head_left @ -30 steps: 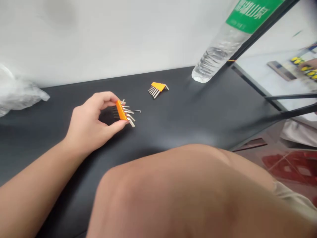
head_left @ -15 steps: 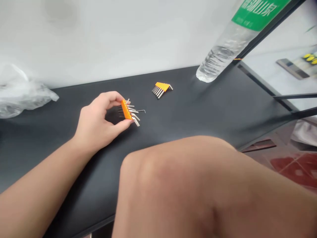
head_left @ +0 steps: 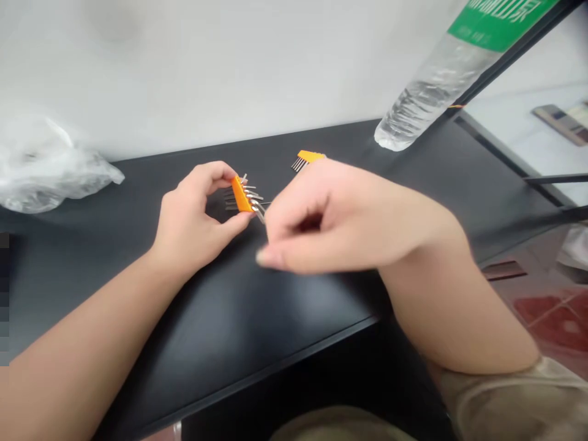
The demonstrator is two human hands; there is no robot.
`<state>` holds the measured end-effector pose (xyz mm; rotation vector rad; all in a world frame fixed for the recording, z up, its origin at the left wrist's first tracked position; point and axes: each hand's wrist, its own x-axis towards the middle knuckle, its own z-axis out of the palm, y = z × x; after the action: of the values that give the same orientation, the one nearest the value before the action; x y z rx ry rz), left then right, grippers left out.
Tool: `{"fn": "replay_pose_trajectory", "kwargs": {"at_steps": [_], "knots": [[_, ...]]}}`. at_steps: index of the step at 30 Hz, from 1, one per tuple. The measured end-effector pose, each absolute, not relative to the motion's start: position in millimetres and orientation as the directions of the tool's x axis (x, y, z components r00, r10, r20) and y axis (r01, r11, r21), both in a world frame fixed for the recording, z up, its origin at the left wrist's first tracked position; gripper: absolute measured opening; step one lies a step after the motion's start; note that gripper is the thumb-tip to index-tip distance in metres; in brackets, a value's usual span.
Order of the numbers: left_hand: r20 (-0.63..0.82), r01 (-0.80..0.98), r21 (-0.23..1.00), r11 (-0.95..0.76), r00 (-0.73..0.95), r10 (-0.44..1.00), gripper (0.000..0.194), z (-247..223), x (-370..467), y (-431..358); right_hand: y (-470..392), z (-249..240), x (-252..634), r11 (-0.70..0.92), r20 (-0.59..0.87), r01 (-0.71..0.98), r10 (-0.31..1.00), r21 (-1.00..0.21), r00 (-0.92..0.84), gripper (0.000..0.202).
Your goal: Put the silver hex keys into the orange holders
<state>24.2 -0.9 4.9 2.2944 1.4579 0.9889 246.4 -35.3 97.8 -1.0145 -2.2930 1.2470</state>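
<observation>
The left hand (head_left: 186, 214) pinches an orange hex-key holder (head_left: 241, 196). The right hand (head_left: 349, 217) curls beside it, grip indeterminable. A second holder (head_left: 310, 155) lies near the back edge of the surface (head_left: 257, 312).

Plain indoor room with a work surface; home, office or small workshop, can't tell which. Indoors per bare white wall (head_left: 220, 73) behind black tabletop (head_left: 220, 318), plus reddish tiled floor (head_left: 560, 324) lower right. Black frame (head_left: 554, 180) at tabletop's right end. Workshop-type cue: 2 orange hex-key holders (head_left: 242, 195). Everyday cues: green-labelled water bottle (head_left: 422, 92), crumpled plastic bag (head_left: 55, 174).
</observation>
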Motion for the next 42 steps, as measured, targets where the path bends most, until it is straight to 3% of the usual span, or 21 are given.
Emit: {"fn": "replay_pose_trajectory", "kwargs": {"at_steps": [3,6,12,16,18,21,25,30,42], "knots": [[0.418,0.722,0.512,-0.465,0.263,0.869,0.055,1.1,22.0,1.9,-2.0,75.8,256.1,0.375,0.069,0.701,0.903,-0.607,-0.424,0.016],[0.390,0.741,0.498,-0.450,0.272,0.880,0.055,-1.5,20.5,4.7,21.1,45.6,262.3,0.394,0.107,0.817,0.916,-0.422,-0.387,0.012],[0.367,0.739,0.503,-0.448,0.286,0.885,0.049,0.5,19.5,5.0,19.8,23.1,251.2,0.538,0.040,0.781,0.830,-0.317,-0.556,0.008],[0.364,0.744,0.489,-0.455,0.300,0.882,0.045,1.4,19.0,3.0,12.5,24.7,239.7,0.463,-0.007,0.858,0.879,-0.223,-0.477,0.017],[0.361,0.744,0.483,-0.462,0.312,0.879,0.044,1.6,18.7,2.1,12.8,26.3,239.5,0.420,-0.015,0.876,0.900,-0.238,-0.435,0.019],[0.354,0.735,0.483,-0.475,0.332,0.874,0.044,2.9,18.6,0.9,15.6,31.8,243.9,0.416,0.020,0.825,0.896,-0.384,-0.443,0.016],[0.353,0.728,0.468,-0.501,0.366,0.861,0.045,5.5,17.9,0.1,16.9,42.3,247.7,0.510,0.188,0.673,0.849,-0.536,-0.494,0.011],[0.349,0.718,0.500,-0.485,0.346,0.871,0.047,4.8,15.8,0.9,15.1,46.2,246.9,0.603,0.283,0.617,0.791,-0.505,-0.542,0.015],[0.302,0.722,0.500,-0.478,0.372,0.878,0.043,5.8,14.7,1.4,12.5,45.2,249.3,0.653,0.296,0.633,0.755,-0.415,-0.585,0.023]]}}
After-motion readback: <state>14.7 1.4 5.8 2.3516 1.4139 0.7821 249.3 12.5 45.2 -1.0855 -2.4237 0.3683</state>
